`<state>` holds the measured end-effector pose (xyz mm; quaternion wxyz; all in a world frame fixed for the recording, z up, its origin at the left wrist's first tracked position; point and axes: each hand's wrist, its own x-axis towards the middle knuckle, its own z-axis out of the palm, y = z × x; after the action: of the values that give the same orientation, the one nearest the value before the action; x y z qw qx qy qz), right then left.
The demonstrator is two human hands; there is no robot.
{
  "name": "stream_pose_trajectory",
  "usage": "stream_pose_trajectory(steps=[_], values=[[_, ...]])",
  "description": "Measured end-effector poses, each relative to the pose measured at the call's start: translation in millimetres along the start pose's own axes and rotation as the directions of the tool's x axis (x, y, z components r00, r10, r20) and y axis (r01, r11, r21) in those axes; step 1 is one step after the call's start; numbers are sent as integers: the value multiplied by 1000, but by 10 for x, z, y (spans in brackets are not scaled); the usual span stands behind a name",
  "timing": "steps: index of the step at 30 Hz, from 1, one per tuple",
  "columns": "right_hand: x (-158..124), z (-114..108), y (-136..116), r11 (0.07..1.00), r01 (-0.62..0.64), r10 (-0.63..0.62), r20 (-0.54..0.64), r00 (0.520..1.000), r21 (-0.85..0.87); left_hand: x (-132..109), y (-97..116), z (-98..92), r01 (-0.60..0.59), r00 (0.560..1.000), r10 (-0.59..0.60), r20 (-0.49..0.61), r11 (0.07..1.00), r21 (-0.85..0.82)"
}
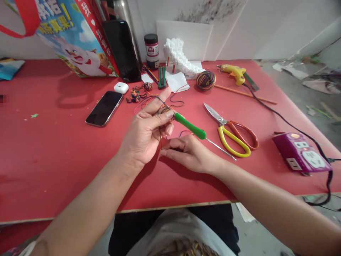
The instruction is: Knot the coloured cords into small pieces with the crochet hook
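Note:
My left hand [146, 129] is raised over the red table [53, 156], its thumb and fingers pinched on a small loop of multicoloured thread [164, 111] whose strands trail toward the back. A green-handled hook tool [190, 126] runs from that pinch to the right, its thin metal shaft [221, 149] pointing toward the scissors. My right hand [188, 153] lies just below the tool, fingers curled and pressed together, pinching a thin dark strand that hangs from the left hand.
Yellow and red handled scissors [230, 133] lie right of my hands. A phone [104, 108], earbud case [121, 87], thread ball [206, 79], yellow glue gun [234, 73], purple power strip [301, 154], a jar [151, 49] and a printed bag [77, 39] sit around.

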<state>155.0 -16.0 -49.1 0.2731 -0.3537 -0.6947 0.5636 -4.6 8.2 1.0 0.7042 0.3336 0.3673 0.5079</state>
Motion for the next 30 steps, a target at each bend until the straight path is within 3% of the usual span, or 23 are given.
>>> stream_pose_trajectory(steps=[4,8,10,14,16,18,25,30], values=[[-2,-15,22,993,4,-11,-56,998,-116,9,-19,-7,-15,1000,15,-2,997,77],[-33,-74,28,995,-22,7,-166,986,-94,9,-31,-15,-65,997,71,-37,987,148],[-64,-112,1,995,36,-59,-246,968,-97,1,-35,-14,-89,994,99,-47,981,171],[-120,-167,-39,912,256,-378,-417,826,-320,-23,-44,-3,-107,993,115,-35,976,190],[-131,-178,-34,850,305,-488,-425,762,-430,-36,-54,11,-123,991,131,-26,972,202],[-129,-183,-21,807,324,-545,-413,730,-493,-45,-68,27,-147,988,154,-16,966,213],[-104,-207,2,692,360,-667,-364,650,-625,-6,-134,43,-125,992,119,50,981,145],[-90,-223,9,710,394,-669,-384,637,-584,17,-144,33,-122,992,118,41,983,140]])
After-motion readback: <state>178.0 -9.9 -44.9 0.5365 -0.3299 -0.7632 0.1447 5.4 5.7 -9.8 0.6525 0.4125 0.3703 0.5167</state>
